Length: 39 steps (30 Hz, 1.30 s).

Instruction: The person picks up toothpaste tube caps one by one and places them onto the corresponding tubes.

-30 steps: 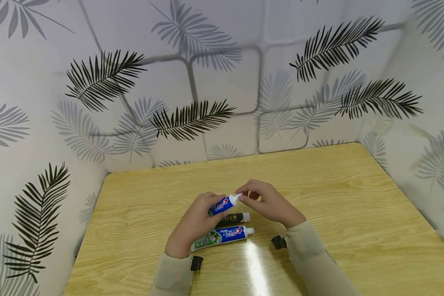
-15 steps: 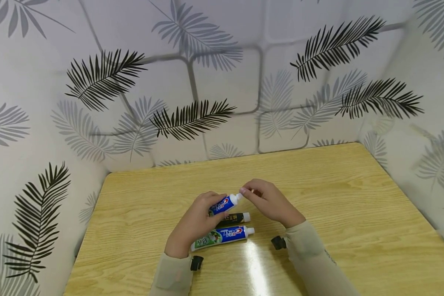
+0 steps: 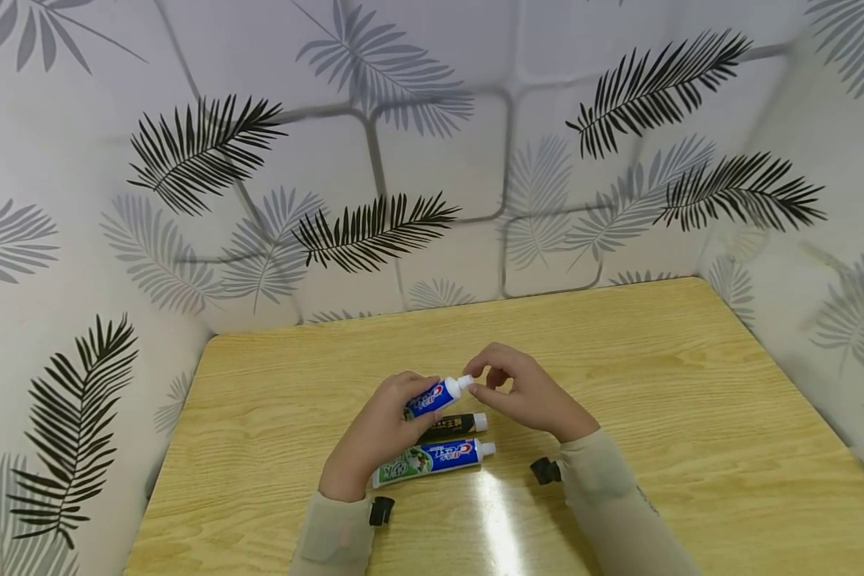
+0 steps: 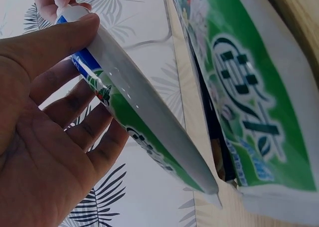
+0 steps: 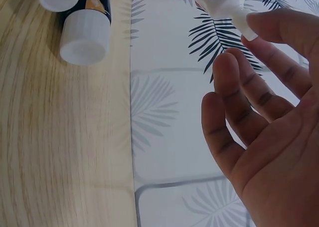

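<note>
My left hand (image 3: pixel 382 428) grips a blue, green and white toothpaste tube (image 3: pixel 430 399) near its shoulder, thumb on one side and fingers behind. The tube is raised above the table with its white cap (image 3: pixel 466 382) pointing right. At that cap, my right hand (image 3: pixel 522 394) pinches with thumb and index finger; the right wrist view shows both fingertips against the cap (image 5: pixel 244 25) and the other fingers loosely bent. Below the held tube lie a black toothpaste tube (image 3: pixel 461 425), partly hidden by the left hand, and a larger blue and green toothpaste tube (image 3: pixel 439 459).
The wood-grain table (image 3: pixel 655 384) stretches out to both sides of the hands. A wall covering with leaf patterns (image 3: pixel 432 160) rises behind the table and at its sides. Black wrist mounts (image 3: pixel 382 511) stick out from both sleeves.
The right thumb and fingers have shifted about the cap, closing together beyond it half a second ago and now spread around it. The left hand and the held tube stay almost still.
</note>
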{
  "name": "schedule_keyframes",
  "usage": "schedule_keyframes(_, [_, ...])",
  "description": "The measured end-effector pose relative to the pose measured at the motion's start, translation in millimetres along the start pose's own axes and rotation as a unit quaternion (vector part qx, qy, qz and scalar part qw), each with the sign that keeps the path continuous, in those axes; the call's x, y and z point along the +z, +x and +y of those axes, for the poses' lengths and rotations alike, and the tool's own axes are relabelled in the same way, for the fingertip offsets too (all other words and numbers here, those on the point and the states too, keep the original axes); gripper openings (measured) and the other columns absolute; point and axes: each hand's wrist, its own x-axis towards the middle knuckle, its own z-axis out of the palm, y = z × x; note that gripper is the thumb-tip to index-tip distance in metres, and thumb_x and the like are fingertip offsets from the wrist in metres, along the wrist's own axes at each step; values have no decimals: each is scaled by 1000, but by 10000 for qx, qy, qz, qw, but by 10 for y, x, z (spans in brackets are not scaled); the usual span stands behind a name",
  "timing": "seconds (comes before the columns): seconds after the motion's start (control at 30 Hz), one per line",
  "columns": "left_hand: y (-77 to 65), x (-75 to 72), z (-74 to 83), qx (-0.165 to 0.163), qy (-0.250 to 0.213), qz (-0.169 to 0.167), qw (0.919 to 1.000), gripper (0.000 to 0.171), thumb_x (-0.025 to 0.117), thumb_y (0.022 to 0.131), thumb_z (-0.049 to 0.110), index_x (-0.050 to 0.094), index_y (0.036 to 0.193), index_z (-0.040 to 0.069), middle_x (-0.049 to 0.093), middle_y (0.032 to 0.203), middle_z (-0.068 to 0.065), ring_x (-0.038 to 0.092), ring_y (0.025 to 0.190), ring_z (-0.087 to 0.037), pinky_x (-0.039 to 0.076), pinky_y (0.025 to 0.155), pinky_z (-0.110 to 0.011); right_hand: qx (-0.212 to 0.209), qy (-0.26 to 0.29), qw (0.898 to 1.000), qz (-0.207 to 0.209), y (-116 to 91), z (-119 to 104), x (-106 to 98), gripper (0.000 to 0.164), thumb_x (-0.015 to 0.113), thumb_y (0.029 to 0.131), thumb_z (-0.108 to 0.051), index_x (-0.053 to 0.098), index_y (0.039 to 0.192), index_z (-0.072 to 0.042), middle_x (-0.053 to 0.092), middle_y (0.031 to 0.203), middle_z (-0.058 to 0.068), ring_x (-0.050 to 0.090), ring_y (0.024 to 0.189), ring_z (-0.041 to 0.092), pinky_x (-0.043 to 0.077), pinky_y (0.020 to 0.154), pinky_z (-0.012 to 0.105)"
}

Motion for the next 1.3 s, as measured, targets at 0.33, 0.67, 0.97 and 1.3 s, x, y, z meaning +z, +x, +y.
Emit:
schedule_keyframes(0.33, [-6,29,5,146,-79,-59,9998,45,78,98,13,68,142,6,72,126,-9,65,118,-26,58,100,-47,266,0,9996,-72,-3,-14,14,11,70,105,-29,74,97,-22,68,99,-6,60,85,16,55,81,33])
schedule_keyframes(0.67, [7,37,-7,164,-152,-85,9997,44,78,98,15,69,141,9,71,127,-7,65,117,-26,59,98,-47,337,44,9993,159,-32,-27,-16,13,73,102,-27,73,115,-23,71,113,-1,64,87,17,58,81,43])
schedule_keyframes(0.97, [-11,29,-10,221,-203,-120,9995,43,77,99,15,69,141,8,72,126,-8,65,115,-25,59,96,-45,-170,193,9997,-48,-24,6,21,17,77,99,-17,73,115,-22,69,114,-4,61,83,13,60,81,42])
schedule_keyframes(1.3, [-12,9,1,171,-174,-148,9996,44,77,99,14,69,142,9,71,126,-8,65,116,-24,61,96,-43,65,167,9998,12,-15,-10,33,4,74,102,-25,77,100,-23,68,106,-7,62,86,15,57,82,32])
